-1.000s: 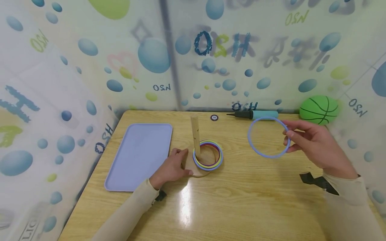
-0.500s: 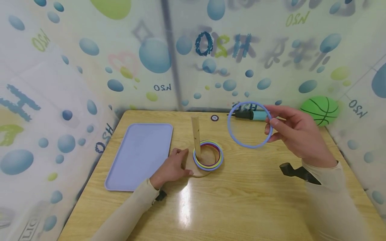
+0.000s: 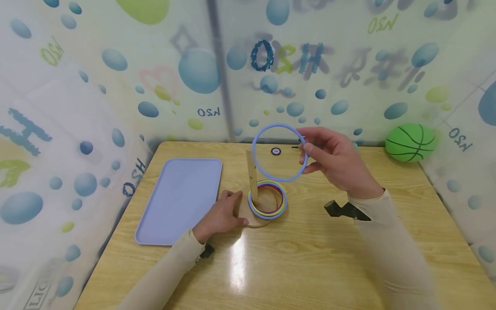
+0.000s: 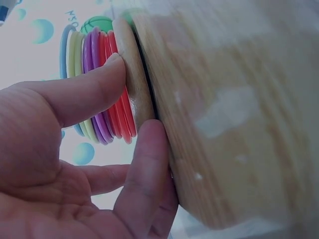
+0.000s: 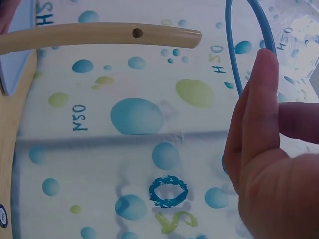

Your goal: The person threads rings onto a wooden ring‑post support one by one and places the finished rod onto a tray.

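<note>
Blue ring hangs in the air above and just right of the wooden peg, tilted toward the camera, not yet over the peg's tip. In the right wrist view the same ring shows as a thin blue arc beside the peg's rounded end, with a clear gap between them.

The worktop is light wood-grain laminate with a bright glare patch near its middle. Around it on three sides hang pale curtains printed with blue and green bubbles and lettering. A lilac rectangular tray lies flat on the left part of the worktop. A green basketball-patterned ball sits in the far right corner against the curtain, and a small round dark-rimmed object lies near the back edge, behind the peg.

The peg stands upright on a round wooden base, and a stack of coloured rings, blue, yellow, purple and red, lies around its foot on the base.

The right hand pinches the blue ring at its right side between thumb and forefinger, the other fingers loosely curled behind. The left hand rests on the worktop just left of the base, fingers curled against it; the left wrist view shows the thumb and a finger gripping the base's edge, touching the stacked rings.
</note>
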Demonstrator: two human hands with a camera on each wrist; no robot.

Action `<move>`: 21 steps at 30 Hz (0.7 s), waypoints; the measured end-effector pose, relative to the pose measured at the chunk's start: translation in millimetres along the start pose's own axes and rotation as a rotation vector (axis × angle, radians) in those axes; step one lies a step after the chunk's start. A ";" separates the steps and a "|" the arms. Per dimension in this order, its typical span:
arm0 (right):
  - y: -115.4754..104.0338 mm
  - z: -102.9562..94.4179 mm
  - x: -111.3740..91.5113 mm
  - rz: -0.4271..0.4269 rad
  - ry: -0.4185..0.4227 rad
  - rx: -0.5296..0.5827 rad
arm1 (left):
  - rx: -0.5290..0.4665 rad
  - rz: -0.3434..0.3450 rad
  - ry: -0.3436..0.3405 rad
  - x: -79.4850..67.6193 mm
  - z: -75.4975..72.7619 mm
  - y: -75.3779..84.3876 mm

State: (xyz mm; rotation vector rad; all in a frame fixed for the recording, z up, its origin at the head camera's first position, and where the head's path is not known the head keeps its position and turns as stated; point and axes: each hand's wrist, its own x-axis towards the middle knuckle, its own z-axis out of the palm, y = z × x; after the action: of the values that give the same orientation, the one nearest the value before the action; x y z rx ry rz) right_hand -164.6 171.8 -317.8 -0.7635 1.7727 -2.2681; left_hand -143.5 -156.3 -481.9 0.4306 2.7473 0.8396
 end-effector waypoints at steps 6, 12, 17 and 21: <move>20.7 12.7 12.6 0.084 0.024 -0.028 | 0.006 0.007 0.003 -1.0 -0.6 -1.1; 40.9 22.5 17.4 0.206 0.063 -0.051 | 0.011 0.020 0.009 -1.1 -1.0 -1.3; 58.6 19.6 14.0 0.279 0.073 -0.067 | 0.009 0.025 0.005 -0.7 -0.4 -1.2; 69.5 15.0 8.5 0.325 0.073 -0.111 | 0.012 0.019 0.000 -0.9 -1.8 0.1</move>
State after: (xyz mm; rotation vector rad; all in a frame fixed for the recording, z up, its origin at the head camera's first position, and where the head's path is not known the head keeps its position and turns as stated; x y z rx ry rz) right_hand -177.1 135.6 -378.4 -0.3775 1.9068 -2.0224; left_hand -143.2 -157.5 -480.3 0.4597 2.7536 0.8277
